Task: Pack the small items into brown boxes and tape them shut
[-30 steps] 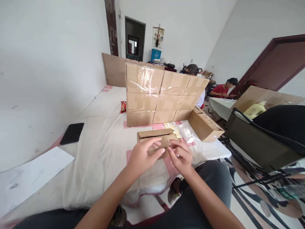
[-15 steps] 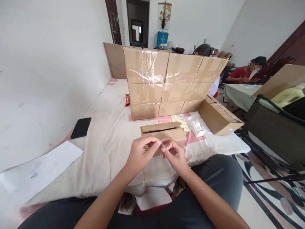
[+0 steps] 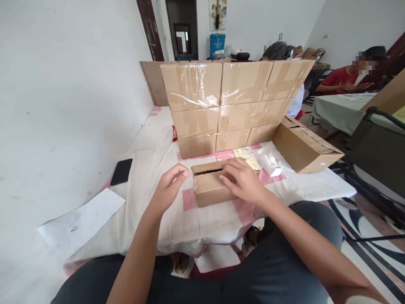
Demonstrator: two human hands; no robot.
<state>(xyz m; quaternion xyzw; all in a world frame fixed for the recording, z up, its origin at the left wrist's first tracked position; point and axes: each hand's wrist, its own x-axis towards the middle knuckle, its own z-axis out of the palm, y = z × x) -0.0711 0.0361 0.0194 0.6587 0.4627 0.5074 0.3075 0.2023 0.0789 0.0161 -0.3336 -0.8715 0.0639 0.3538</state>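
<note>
A small cardboard box (image 3: 210,185) with a dark slot along its top lies on the cloth-covered table in front of me. My right hand (image 3: 243,179) is over the box's right part, fingers curved and apart, with the fingertips at the slot; nothing shows in it. Just left of the box, my left hand (image 3: 169,185) hovers with thumb and forefinger pinched together. Whatever those fingers hold, if anything, is too small to make out.
A tall wall of taped cardboard boxes (image 3: 196,88) stands behind. A tape dispenser (image 3: 272,165), a yellow patterned packet (image 3: 248,158) and a long carton (image 3: 306,145) are to the right. A black phone (image 3: 122,172) and white paper (image 3: 84,213) lie left. A person in red (image 3: 340,80) sits beyond.
My hands, earlier together at a small thin thing in front of the box, have separated. The left moved left; the right moved onto the box's top. The view has shifted slightly.
</note>
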